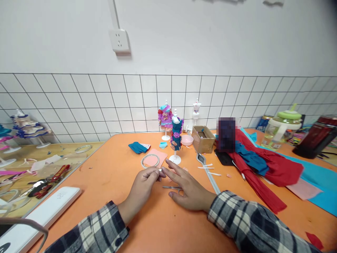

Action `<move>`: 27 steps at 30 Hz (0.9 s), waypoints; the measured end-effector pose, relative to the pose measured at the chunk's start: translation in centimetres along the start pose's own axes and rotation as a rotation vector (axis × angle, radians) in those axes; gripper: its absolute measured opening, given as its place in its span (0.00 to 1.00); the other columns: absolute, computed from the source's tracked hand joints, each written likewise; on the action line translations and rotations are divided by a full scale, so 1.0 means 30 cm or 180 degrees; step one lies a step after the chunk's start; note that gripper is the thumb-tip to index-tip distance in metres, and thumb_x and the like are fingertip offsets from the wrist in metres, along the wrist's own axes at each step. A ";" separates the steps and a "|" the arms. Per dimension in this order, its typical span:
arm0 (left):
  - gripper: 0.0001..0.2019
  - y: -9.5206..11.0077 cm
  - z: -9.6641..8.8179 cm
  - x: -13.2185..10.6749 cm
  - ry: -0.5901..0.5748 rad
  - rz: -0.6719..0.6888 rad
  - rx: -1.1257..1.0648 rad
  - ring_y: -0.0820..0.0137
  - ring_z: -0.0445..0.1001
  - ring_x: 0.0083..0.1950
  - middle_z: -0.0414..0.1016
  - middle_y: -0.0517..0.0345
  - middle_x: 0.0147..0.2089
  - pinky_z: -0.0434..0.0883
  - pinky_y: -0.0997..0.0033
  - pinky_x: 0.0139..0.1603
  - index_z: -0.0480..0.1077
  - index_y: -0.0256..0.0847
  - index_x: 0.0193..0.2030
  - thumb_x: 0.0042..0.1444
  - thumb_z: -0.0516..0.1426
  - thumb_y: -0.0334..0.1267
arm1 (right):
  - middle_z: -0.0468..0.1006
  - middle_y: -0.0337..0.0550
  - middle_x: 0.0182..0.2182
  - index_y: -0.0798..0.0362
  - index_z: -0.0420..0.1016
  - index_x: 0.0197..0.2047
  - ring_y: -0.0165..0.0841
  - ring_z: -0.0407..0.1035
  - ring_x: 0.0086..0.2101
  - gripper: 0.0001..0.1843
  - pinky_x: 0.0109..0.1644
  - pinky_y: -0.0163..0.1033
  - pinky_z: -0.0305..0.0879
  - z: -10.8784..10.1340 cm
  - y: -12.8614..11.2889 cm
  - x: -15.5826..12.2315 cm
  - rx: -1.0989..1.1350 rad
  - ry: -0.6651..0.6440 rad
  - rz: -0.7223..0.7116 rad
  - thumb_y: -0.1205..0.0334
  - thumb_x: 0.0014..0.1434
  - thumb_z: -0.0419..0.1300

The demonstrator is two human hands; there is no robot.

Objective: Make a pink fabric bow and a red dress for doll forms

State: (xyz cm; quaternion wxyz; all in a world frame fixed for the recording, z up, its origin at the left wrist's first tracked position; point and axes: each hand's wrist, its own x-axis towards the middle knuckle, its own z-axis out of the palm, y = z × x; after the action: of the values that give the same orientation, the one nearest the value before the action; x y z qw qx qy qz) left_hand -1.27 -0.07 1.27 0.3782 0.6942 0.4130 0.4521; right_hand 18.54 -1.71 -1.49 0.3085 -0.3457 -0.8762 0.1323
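My left hand is closed in a pinch, with a small white piece at its fingertips, too small to name. My right hand is open, fingers spread; one fingertip comes up beside the white piece, and whether it touches I cannot tell. Partly under the right hand lies a pair of small scissors. Just beyond the hands stands a mini dress form in a dark teal dress with purple trim. A roll of clear tape rests on a pink sheet past my left hand.
A cardboard box, pink bowl and two more dress forms stand at the back. Folded teal fabric lies left. Red cloth, a lidded jug and a dark red bottle are right. A white power bank sits front left.
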 end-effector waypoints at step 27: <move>0.10 -0.019 0.035 -0.012 -0.0378 0.0308 0.0201 0.64 0.72 0.44 0.75 0.52 0.39 0.67 0.64 0.50 0.76 0.40 0.34 0.59 0.55 0.41 | 0.37 0.42 0.71 0.37 0.62 0.64 0.44 0.46 0.66 0.28 0.66 0.55 0.51 0.004 0.028 -0.004 0.1651 0.0252 0.0508 0.54 0.61 0.60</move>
State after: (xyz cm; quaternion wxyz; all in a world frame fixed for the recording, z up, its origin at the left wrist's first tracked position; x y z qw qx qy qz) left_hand -0.52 -0.33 0.32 0.3578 0.7505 0.3699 0.4146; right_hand 18.97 -1.18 -2.01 0.4093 -0.3279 -0.7704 0.3627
